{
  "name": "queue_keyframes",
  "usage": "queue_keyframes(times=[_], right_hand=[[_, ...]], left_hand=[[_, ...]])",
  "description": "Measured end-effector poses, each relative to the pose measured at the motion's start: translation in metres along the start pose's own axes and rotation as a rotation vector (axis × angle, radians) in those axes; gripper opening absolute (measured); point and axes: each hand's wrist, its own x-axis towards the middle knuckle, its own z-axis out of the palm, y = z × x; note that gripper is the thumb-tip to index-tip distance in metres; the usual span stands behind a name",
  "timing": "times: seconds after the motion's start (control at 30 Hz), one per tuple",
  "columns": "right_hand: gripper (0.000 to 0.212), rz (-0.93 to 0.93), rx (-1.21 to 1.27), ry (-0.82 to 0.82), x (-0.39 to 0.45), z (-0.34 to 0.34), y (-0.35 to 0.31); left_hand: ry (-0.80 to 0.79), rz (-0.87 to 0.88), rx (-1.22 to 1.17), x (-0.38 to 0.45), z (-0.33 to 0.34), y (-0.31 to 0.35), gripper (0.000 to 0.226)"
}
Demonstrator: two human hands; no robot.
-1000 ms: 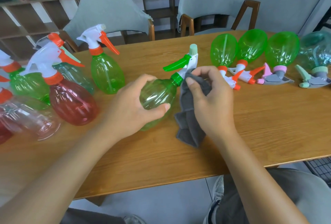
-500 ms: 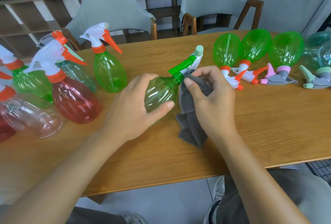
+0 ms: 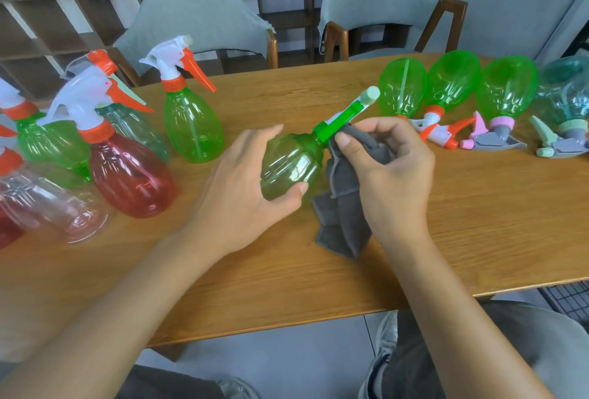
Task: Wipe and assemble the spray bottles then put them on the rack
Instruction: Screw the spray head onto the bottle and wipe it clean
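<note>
The green spray bottle (image 3: pixel 291 169) lies tilted over the middle of the desk (image 3: pixel 478 223), a little back from its near edge, nozzle pointing toward the far right corner. The left hand (image 3: pixel 242 188) wraps the bottle's belly, thumb across the front and fingers curled behind. The right hand (image 3: pixel 387 169) pinches a grey cloth (image 3: pixel 342 217) against the green trigger head (image 3: pixel 338 121) right at the neck, and the cloth's loose end trails down onto the wood.

My read is that the head is being wiped, or twisted snug, through the cloth. The risk here is that the smooth plastic body turns in the left hand's grip if the right one twists hard, so the collar could end up crooked or loose. The dangling cloth could also catch under the bottle.

Toward the left edge stand several assembled bottles: a green one (image 3: pixel 192 124), a red one (image 3: pixel 130 172), others crowding behind. Along the far right edge, three green bottles (image 3: pixel 451 80) and a teal one (image 3: pixel 564 92) rest upside down on their heads, close enough that a wide right elbow could topple them. No rack is clearly identifiable, so the putting-away is yet to come.
</note>
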Motion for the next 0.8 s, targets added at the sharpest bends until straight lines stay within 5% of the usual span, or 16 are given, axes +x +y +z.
queue_keyframes(times=[0.17,0.4,0.7,0.8], right_hand=[[0.017,0.033,-0.09,-0.155,-0.003,0.001,0.002],[0.039,-0.025,0.078,0.052,-0.002,0.0,-0.001],[0.045,-0.026,0.043,-0.11,-0.005,0.005,0.001],[0.047,-0.021,0.118,-0.028,-0.007,0.004,0.0]], left_hand=[[0.007,-0.014,-0.029,0.005,0.0,-0.003,0.073],[-0.026,0.006,-0.012,0.004,-0.002,0.004,0.076],[0.001,-0.024,-0.063,0.002,-0.003,0.006,0.084],[0.009,-0.036,-0.047,-0.001,-0.002,0.008,0.087]])
